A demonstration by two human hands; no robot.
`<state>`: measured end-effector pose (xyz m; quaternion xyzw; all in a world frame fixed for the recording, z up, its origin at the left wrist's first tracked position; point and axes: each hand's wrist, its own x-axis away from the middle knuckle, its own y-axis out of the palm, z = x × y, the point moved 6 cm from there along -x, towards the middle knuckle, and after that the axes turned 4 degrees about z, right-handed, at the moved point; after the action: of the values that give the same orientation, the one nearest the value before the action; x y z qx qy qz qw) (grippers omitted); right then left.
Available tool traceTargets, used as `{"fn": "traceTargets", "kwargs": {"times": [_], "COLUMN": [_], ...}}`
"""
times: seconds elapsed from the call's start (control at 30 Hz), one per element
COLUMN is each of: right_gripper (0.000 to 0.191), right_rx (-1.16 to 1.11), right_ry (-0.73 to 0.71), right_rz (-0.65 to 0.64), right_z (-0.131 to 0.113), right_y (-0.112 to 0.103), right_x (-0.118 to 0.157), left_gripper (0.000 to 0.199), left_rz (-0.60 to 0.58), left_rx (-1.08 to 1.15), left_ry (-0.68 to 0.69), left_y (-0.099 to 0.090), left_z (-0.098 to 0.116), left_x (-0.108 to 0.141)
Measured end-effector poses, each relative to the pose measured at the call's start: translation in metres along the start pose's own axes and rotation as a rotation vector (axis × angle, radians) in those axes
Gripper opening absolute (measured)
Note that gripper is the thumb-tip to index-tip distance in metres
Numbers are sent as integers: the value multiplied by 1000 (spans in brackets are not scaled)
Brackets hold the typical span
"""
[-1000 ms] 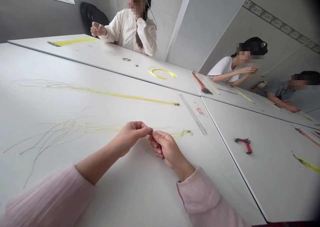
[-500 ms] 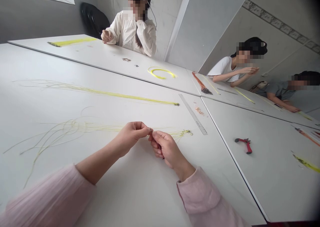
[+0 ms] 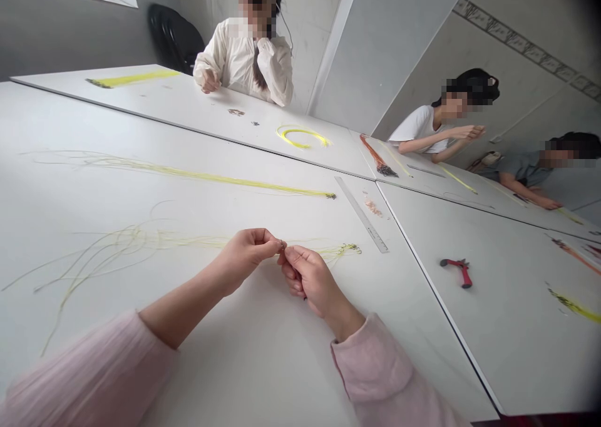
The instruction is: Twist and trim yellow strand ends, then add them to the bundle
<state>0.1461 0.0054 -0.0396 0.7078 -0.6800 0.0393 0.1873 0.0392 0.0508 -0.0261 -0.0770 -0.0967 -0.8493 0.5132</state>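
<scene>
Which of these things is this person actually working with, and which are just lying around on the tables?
In use:
left hand and right hand
tiny pinched piece, too small to identify
yellow strands

Lying about:
metal ruler
red-handled pliers
longer yellow bundle

My left grip (image 3: 246, 256) and right grip (image 3: 310, 277) meet at twelve o'clock, both pinched shut, their fingertips (image 3: 282, 244) almost touching. My left forearm (image 3: 185, 302) reaches in from eight o'clock, my right forearm (image 3: 345, 314) from five o'clock, with the right wrist slightly bent. Pale pink sleeves (image 3: 79, 377) cover both arms, stopping short of the wrists.
</scene>
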Motion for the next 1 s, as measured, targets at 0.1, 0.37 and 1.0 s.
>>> {"fn": "traceTargets", "kwargs": {"times": [0.1, 0.37, 1.0], "right_gripper": [27, 30, 28], "right_rx": [-25, -5, -69], "right_ry": [8, -19, -64], "right_rz": [-11, 32, 61], "right_z": [0, 1, -3], "right_y": [1, 3, 0], "right_x": [0, 0, 0], "left_gripper": [22, 20, 24], "left_rz": [13, 50, 11], "left_rx": [-3, -44, 31], "left_ry": [4, 4, 16], "left_y": [0, -1, -1], "left_z": [2, 2, 0], "left_x": [0, -1, -1]}}
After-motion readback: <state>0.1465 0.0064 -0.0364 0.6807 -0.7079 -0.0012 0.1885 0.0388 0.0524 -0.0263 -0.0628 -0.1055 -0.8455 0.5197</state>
